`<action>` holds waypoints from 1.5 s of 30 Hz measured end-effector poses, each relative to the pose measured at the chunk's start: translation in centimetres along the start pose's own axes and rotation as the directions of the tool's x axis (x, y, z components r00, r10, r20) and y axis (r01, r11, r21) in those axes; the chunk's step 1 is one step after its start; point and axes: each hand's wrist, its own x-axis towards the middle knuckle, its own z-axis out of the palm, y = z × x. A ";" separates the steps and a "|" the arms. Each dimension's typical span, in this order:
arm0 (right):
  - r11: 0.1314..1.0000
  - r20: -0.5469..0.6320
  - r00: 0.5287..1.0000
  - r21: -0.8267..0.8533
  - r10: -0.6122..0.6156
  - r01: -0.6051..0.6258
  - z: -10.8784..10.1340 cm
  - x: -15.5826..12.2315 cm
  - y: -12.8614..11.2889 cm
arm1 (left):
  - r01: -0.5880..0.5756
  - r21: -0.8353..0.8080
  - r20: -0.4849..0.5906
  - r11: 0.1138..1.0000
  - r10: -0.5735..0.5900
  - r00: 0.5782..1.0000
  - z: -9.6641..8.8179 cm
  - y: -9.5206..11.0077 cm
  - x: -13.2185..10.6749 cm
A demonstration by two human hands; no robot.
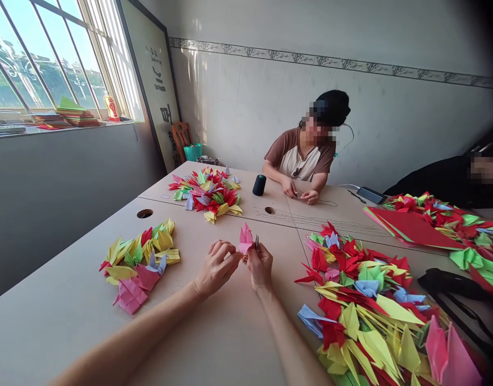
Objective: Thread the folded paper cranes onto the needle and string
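Note:
My right hand (pixel 260 266) is closed around the lower part of a pink folded-paper piece (pixel 245 239), which stands upright above the table. A slim metal tool tip (pixel 257 242), perhaps scissors or tweezers, pokes up from the same hand. Beneath the pink paper a small speckled orange bit (pixel 244 259) shows between the hands. My left hand (pixel 219 266) is closed in a pinch just left of the paper; what its fingertips hold is hidden. Left of it lies a curved pile of yellow, green and pink folded papers (pixel 144 252).
A large heap of folded papers (pixel 362 300) fills the right side, beside a black strapped item (pixel 451 284). Farther off are another paper pile (pixel 208 190), a dark thread spool (pixel 259 185), red paper sheets (pixel 411 228) and a co-worker's hands (pixel 300 192) holding thin thread.

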 end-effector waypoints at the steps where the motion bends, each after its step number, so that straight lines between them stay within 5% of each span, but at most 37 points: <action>1: 1.000 0.005 1.000 -0.013 -0.004 0.004 0.0 0.0 0.0 | -0.009 -0.008 -0.003 1.000 0.009 1.000 0.1 0.0 -0.1; 23: 0.998 0.015 1.000 0.057 -0.010 0.009 0.1 -0.2 -0.4 | -0.008 -0.155 0.032 0.988 0.013 0.999 0.3 -0.5 -0.7; 26: 0.998 0.011 1.000 0.066 0.014 -0.014 0.1 -0.1 -0.3 | 0.059 -0.254 -0.019 0.965 -0.066 0.998 0.1 -0.2 -0.6; 29: 0.998 -0.011 0.999 0.056 0.038 -0.038 0.1 -0.1 -0.3 | 0.278 -0.435 -0.069 0.856 -0.340 0.938 -0.1 -0.1 0.0; 32: 0.999 0.009 0.999 0.034 0.040 -0.041 0.0 -0.2 -0.2 | 0.495 -0.602 0.078 0.626 -0.571 0.817 -0.2 -0.3 0.9; 35: 1.000 0.058 0.998 0.005 0.025 -0.025 0.0 -0.2 -0.1 | 0.600 -0.683 0.277 0.417 -0.612 0.741 -0.1 -0.7 1.8; 37: 1.000 0.076 0.997 -0.010 0.005 -0.005 0.0 -0.2 0.0 | 0.617 -0.714 0.354 0.331 -0.590 0.726 0.1 -0.8 2.2; 41: 1.000 0.096 0.995 -0.011 -0.009 0.010 0.0 -0.3 -0.3 | 0.594 -0.765 0.394 0.248 -0.549 0.737 0.9 -0.9 2.1; 45: 0.998 0.094 0.994 -0.020 0.061 -0.060 0.2 -0.5 -1.0 | 0.545 -0.762 0.216 0.352 -0.655 0.724 1.7 -1.4 1.6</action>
